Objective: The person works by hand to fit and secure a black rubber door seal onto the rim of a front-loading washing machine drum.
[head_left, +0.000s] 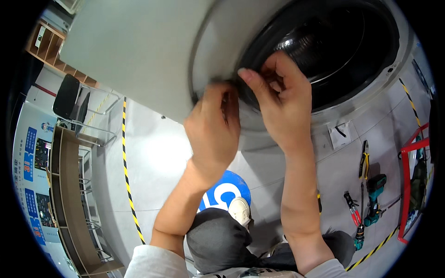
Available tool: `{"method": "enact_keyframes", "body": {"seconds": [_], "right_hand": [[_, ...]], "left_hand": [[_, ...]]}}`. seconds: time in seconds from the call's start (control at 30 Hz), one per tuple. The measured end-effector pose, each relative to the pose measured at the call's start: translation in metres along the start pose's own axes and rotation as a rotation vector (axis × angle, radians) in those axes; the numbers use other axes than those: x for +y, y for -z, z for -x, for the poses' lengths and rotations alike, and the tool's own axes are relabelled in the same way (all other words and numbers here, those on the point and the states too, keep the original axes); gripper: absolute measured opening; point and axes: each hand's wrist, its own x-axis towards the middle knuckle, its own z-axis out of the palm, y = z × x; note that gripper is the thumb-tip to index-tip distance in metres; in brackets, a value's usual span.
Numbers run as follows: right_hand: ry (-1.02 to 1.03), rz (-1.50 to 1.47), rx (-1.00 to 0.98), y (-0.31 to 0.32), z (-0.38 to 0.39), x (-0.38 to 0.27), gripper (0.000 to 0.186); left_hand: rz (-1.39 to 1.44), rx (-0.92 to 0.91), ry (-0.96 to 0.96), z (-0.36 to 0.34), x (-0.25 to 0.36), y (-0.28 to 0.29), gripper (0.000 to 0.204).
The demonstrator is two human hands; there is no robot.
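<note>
Two hands meet at the lower left of a black rubber ring (258, 42) in a pale housing (139, 51): the right hand's (288, 104) thumb and curled fingers sit narrowly over its edge, the left hand's (211, 129) bunched, blurred fingertips just beside; whether either grips it, I cannot tell.

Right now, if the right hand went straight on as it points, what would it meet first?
The right hand would probably meet the round black seal first; depth is unclear, so it may be touching it.
</note>
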Motion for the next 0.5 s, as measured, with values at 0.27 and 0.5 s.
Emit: {"method": "enact_keyframes", "body": {"seconds": [0.27,0.5], "right_hand": [[-0.175,-0.138,-0.158,0.023,0.034,0.041,0.018],[-0.137,-0.031,-0.109,0.015,0.033,0.047,0.015]], "left_hand": [[0.190,-0.101,0.239,0.013,0.000,0.000,0.007],[0.073,-0.102,0.155,0.019,-0.005,-0.008,0.011]]}}
